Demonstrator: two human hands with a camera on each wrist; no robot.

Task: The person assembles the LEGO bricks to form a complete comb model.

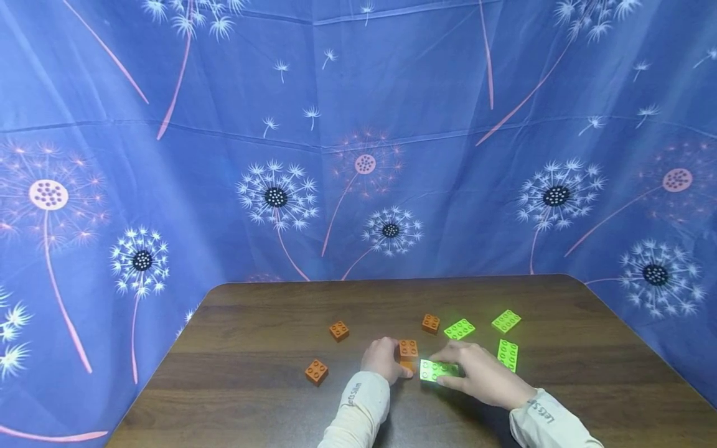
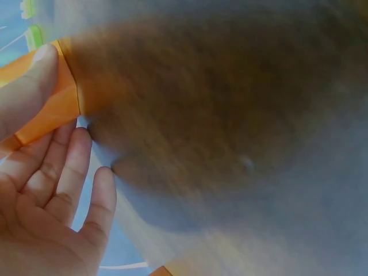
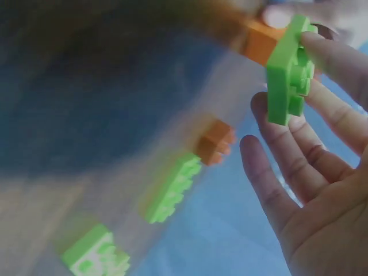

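My left hand (image 1: 383, 361) grips a small stack of orange toy building bricks (image 1: 408, 348) between thumb and fingers, near the middle of the table. In the left wrist view the thumb presses the side of the orange stack (image 2: 64, 95), and part of it lies beyond the frame. To its right, my right hand (image 1: 476, 370) pinches a flat lime-green building brick (image 1: 430, 370), studs up. The right wrist view shows this green brick (image 3: 280, 80) between thumb and fingers, with an orange brick (image 3: 261, 41) just behind it. The head view shows a narrow gap between the green brick and the orange stack.
Loose orange bricks lie left of my hands, one farther back (image 1: 338, 331) and one nearer (image 1: 316, 372). Another orange brick (image 1: 431, 323) lies behind, beside a green brick (image 1: 459, 329). Two more green bricks (image 1: 506, 321) lie right. A blue dandelion-print cloth (image 1: 336, 81) hangs behind the brown table (image 1: 241, 348).
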